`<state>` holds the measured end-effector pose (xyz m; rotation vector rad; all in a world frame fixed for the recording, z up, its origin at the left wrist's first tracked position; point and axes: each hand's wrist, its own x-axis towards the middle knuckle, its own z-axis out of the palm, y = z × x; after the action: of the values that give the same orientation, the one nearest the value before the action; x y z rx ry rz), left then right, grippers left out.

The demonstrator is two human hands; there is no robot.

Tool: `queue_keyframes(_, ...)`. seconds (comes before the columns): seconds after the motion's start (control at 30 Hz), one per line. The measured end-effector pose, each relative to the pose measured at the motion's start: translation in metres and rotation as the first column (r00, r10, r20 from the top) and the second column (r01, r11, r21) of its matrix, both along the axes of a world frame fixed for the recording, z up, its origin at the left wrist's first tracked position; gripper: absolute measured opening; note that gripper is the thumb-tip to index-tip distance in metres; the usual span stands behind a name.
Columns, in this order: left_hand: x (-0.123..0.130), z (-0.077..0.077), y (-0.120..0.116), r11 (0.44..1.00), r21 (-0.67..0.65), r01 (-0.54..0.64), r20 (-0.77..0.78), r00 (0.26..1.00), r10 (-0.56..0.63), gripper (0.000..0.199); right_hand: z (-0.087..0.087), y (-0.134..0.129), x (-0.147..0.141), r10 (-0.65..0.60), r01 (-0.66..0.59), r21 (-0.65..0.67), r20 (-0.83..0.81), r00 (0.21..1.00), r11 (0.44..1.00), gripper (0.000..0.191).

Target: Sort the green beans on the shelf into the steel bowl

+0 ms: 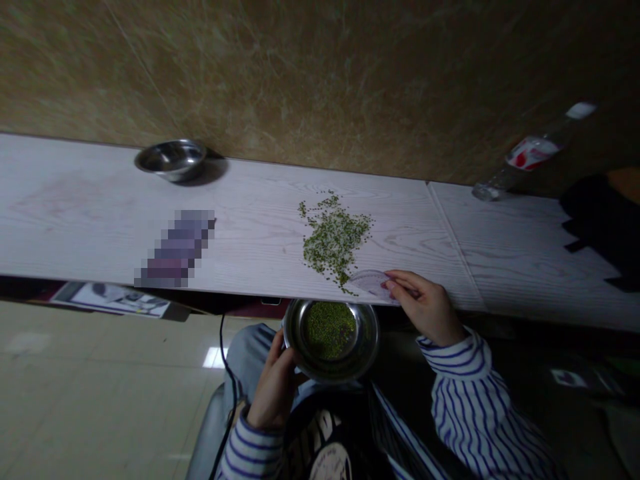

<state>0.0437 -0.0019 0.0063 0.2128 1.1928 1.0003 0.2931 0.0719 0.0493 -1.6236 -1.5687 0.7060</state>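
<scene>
My left hand (278,380) grips the side of a shiny steel bowl (371,339), held just under the table's front edge. Many small green beans (325,328) lie in the bottom of this bowl. Between the thumb and fingers of my right hand (425,303) is a clear plastic protractor (369,281), lying low over the tabletop near the edge. Its left end touches or nearly touches a loose spread of green beans (336,237) on the white wood-grain table (260,233). The beans trail toward the edge above the bowl.
A second steel bowl (173,160) stands at the back left by the wall. A blurred-out flat object (175,250) lies on the left. At the right are a clear bottle (533,153) with a red and white label and a dark bundle (605,220). A black cable (226,360) hangs below.
</scene>
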Motion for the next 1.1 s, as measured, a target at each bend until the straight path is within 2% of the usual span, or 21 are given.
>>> queue_keyframes(0.27, 0.000, 0.002, 0.001, 1.000, -0.020, -0.004, 0.007, 1.000, 0.004, 0.061, -0.006, 0.004, -0.002, 0.015, -0.015, 0.000, -0.039, 0.999, 1.000, 0.029)
queue_keyframes(0.53, -0.002, 0.001, 0.000, 1.000, 0.008, 0.003, -0.015, 1.000, -0.002, 0.054, -0.006, 0.009, 0.000, -0.006, 0.007, 0.022, -0.065, 0.998, 1.000, 0.028)
queue_keyframes(0.77, -0.002, 0.000, 0.000, 1.000, 0.010, 0.007, -0.015, 1.000, -0.007, 0.053, -0.003, 0.008, -0.009, 0.048, -0.048, 0.008, -0.031, 0.998, 0.999, 0.025)
queue_keyframes(1.1, -0.004, -0.001, -0.001, 1.000, 0.026, 0.006, 0.002, 1.000, -0.006, 0.049, -0.004, 0.012, -0.009, 0.045, -0.045, 0.013, -0.039, 0.998, 0.999, 0.025)
